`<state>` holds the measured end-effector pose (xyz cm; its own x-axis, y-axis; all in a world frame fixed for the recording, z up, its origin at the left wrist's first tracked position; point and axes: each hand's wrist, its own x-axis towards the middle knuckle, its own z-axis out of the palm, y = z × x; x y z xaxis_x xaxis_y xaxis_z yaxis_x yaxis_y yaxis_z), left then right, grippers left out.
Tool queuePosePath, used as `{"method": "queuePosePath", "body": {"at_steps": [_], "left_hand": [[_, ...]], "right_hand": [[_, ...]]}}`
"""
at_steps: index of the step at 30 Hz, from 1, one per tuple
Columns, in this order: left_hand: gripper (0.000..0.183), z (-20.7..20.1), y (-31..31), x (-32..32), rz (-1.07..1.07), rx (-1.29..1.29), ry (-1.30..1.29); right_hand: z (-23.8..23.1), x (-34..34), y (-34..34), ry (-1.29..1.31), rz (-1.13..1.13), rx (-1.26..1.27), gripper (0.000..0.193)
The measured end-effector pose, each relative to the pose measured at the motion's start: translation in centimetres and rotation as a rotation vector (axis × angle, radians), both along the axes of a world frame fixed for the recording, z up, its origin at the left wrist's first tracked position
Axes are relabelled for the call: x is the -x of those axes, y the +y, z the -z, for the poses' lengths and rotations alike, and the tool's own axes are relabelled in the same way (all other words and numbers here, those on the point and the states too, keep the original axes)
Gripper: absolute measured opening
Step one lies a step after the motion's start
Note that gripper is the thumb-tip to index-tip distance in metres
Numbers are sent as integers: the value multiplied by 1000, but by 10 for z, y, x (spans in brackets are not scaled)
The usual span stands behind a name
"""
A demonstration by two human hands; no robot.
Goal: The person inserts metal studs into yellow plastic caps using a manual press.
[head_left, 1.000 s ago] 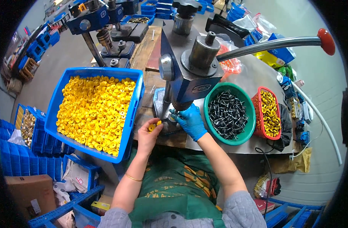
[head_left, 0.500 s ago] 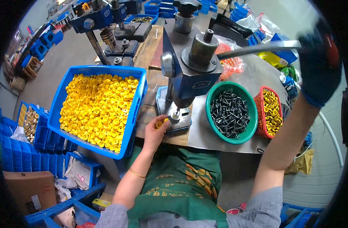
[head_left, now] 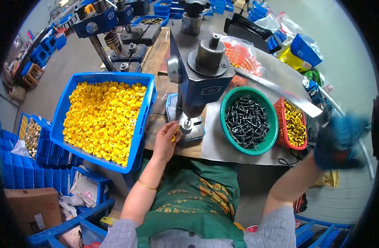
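Just left of the press's metal fixture (head_left: 187, 122), my left hand (head_left: 166, 140) is closed, with a yellow plastic cap (head_left: 173, 138) between its fingers. The blue bench press (head_left: 204, 89) rises over the fixture, its ram close above it. At the right, my right hand (head_left: 340, 142), in a dark blue glove, is at the outer end of the press lever (head_left: 280, 91). Motion blurs that hand, but it appears wrapped round the lever's handle. Left of the press, a blue bin (head_left: 55, 124) holds many yellow caps (head_left: 102, 120).
Right of the press stand a green bowl (head_left: 226, 134) of dark screw-like pieces (head_left: 247, 122) and a red basket (head_left: 281, 132) of yellow-and-dark parts. A clear bag of orange pieces (head_left: 241, 56) lies behind. More presses (head_left: 90, 27) stand at the far left.
My right hand has swung down with the lever, from the upper right to beside the red basket. My left hand stays by the fixture with the yellow cap. The view has shifted slightly.
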<state>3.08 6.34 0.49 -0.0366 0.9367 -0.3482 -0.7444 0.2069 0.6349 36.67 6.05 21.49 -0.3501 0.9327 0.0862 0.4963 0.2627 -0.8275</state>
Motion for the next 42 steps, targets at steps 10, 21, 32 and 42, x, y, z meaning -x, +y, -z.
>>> {"method": "queuePosePath", "body": {"at_steps": [10, 21, 32, 42], "left_hand": [[29, 2, -5, 21, 46, 84, 242], [20, 12, 18, 2, 0, -370, 1047], [28, 27, -2, 29, -7, -130, 610], [28, 20, -10, 34, 47, -78, 448]], "right_hand": [[213, 191, 52, -77, -193, -472, 23], [188, 180, 60, 38, 35, -24, 35], [175, 190, 83, -438, -302, -317, 25], [213, 193, 83, -325, -246, -220, 25]]}}
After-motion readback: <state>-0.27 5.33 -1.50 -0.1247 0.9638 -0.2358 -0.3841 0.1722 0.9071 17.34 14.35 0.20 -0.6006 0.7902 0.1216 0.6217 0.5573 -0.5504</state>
